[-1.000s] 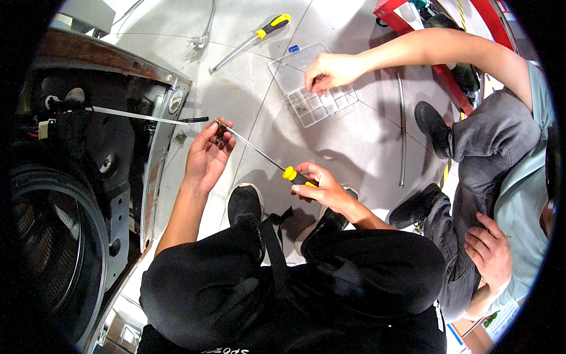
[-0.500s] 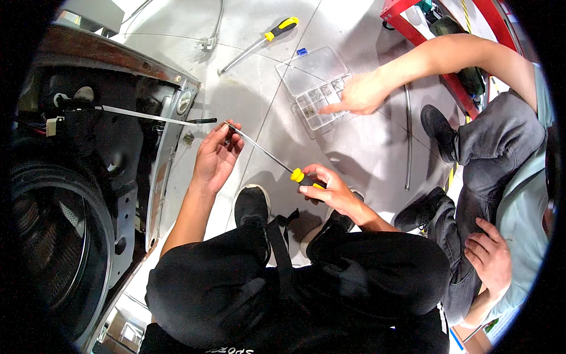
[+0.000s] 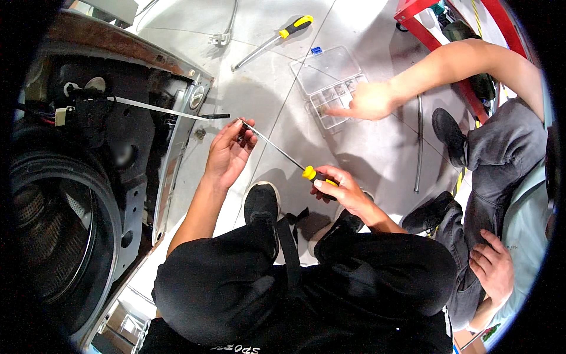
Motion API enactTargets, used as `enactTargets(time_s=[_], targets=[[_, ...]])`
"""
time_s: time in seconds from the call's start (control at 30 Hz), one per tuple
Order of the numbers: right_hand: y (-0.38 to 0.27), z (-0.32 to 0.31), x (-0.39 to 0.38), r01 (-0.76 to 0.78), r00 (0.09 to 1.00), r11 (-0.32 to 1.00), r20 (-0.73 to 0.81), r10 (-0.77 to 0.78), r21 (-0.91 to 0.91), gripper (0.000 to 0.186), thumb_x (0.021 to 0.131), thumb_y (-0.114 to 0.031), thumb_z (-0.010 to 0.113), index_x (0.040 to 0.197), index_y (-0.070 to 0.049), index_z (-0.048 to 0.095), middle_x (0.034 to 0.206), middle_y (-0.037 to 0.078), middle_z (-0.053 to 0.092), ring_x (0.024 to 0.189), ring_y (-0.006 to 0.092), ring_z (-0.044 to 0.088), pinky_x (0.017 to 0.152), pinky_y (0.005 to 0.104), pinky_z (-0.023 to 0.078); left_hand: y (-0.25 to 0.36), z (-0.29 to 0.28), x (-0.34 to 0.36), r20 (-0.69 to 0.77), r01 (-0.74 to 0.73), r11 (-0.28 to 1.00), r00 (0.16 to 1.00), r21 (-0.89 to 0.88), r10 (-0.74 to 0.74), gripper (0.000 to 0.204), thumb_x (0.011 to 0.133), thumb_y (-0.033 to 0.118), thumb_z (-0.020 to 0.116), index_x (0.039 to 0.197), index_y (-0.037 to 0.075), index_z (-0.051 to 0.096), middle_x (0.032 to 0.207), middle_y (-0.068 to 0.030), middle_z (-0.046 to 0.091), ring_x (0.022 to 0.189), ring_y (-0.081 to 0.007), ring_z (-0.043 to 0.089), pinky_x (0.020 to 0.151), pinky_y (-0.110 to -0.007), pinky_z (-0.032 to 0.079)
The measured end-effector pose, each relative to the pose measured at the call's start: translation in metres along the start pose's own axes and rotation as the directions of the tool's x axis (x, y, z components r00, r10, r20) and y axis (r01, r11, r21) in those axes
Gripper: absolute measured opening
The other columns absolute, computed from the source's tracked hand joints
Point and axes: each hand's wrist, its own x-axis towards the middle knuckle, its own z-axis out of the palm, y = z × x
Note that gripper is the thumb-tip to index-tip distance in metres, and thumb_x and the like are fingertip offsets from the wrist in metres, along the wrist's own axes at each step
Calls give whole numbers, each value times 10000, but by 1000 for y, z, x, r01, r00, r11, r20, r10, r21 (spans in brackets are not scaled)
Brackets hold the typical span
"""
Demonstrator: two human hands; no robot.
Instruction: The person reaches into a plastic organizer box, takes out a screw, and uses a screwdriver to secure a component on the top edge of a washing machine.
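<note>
My right hand (image 3: 345,192) is closed round the yellow-and-black handle of a screwdriver (image 3: 277,146), its shaft slanting up to the left. At the shaft's tip, my left hand (image 3: 230,154) pinches with thumb and fingers; whatever small piece sits there is too tiny to name. Just beyond those fingertips, a white strip (image 3: 162,108) with a black end sticks out from an opened washing machine (image 3: 132,171) on the left. Ahead to the right lies a clear compartment box (image 3: 323,68) with its lid open; a co-worker's hand (image 3: 372,100) points into its small sections.
A second yellow-and-black screwdriver (image 3: 274,41) lies on the tiled floor, near a plug with its cable (image 3: 220,39). A dark rod (image 3: 419,147) rests beside the co-worker's shoes (image 3: 449,135). Behind stands a red metal frame (image 3: 415,23). The washer's round drum opening (image 3: 56,236) faces me.
The whole view has shifted, so everything appears a little further right. Both my hands keep the same hold on the screwdriver and at its tip. The co-worker's finger still points at the box.
</note>
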Motion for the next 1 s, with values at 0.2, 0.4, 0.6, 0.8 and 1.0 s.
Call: enactTargets(time_s=[0.2, 0.4, 0.6, 0.8, 1.0], targets=[[-1, 0, -1, -45, 999, 999, -7, 45, -5, 409, 873, -259, 574, 1191, -15, 488, 871, 48, 622, 720, 89, 558, 586, 215, 417, -2, -2, 2, -7, 8, 1000, 1000, -24, -8, 145, 875, 116, 564, 995, 35, 569, 952, -98, 607, 792, -134, 582, 767, -289, 502], [6, -2, 1, -57, 997, 998, -41, 58, 19, 430, 868, -264, 587, 1200, -3, 504, 913, 31, 621, 730, 78, 556, 597, 218, 431, -1, -6, 2, -9, 6, 1000, 1000, -28, -6, 158, 876, 120, 564, 1004, 29, 563, 958, -101, 601, 797, -134, 579, 771, -287, 499], [-4, 2, 3, -35, 997, 999, -64, 33, -25, 435, 827, -200, 641, 1181, 15, 507, 888, 21, 581, 728, 79, 540, 603, 222, 434, -4, -23, 6, 44, -18, 1000, 999, 10, 18, 155, 886, 132, 549, 999, 27, 570, 964, -89, 594, 821, -131, 561, 781, -290, 485], [-24, 2, 8, 39, 999, 991, -22, -42, -126, 449, 776, -68, 661, 1172, -11, 459, 981, 39, 548, 780, 68, 511, 587, 205, 431, -1, -20, 5, -25, -8, 995, 1000, -97, 5, 148, 885, 154, 559, 982, 44, 574, 968, -91, 598, 806, -129, 562, 786, -289, 485], [-44, 2, 17, 49, 999, 974, 15, -47, -220, 449, 779, -114, 668, 1164, 9, 472, 999, 59, 569, 755, 77, 548, 569, 214, 443, 5, -25, 13, -33, -67, 986, 997, -153, 63, 163, 883, 163, 571, 994, 44, 565, 981, -73, 585, 794, -128, 569, 792, -277, 485]])
